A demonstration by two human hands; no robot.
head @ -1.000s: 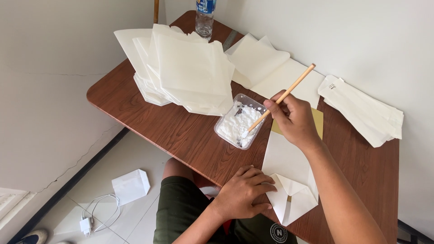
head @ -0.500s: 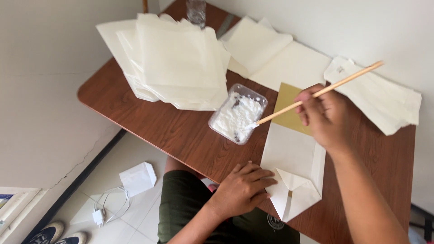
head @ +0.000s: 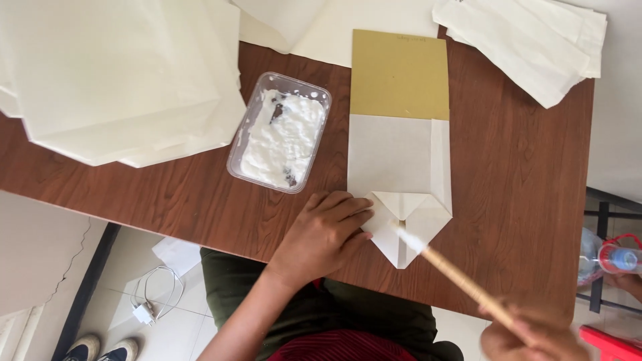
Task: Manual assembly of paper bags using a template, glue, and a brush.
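A white paper bag (head: 396, 164) lies flat on the brown wooden table (head: 521, 200), with a mustard-yellow card (head: 400, 73) sticking out of its far end. Its near end is folded into a pointed flap (head: 408, 224). My left hand (head: 324, 234) presses flat on the left side of that flap. My right hand (head: 531, 334), at the bottom right, grips a thin wooden stick (head: 455, 271). The stick's white-coated tip touches the folded flap. A clear plastic tub of white paste (head: 281, 134) stands just left of the bag.
A thick stack of cream paper sheets (head: 114, 73) covers the table's left part. More folded white bags (head: 528, 40) lie at the far right. A plastic bottle (head: 612, 257) stands beyond the table's right edge. On the floor are a charger with cable (head: 150, 301) and shoes (head: 100, 349).
The view has moved closer over the table. My right hand swung the stick from the paste tub down to the bag's folded flap. My left hand has stayed on the flap.
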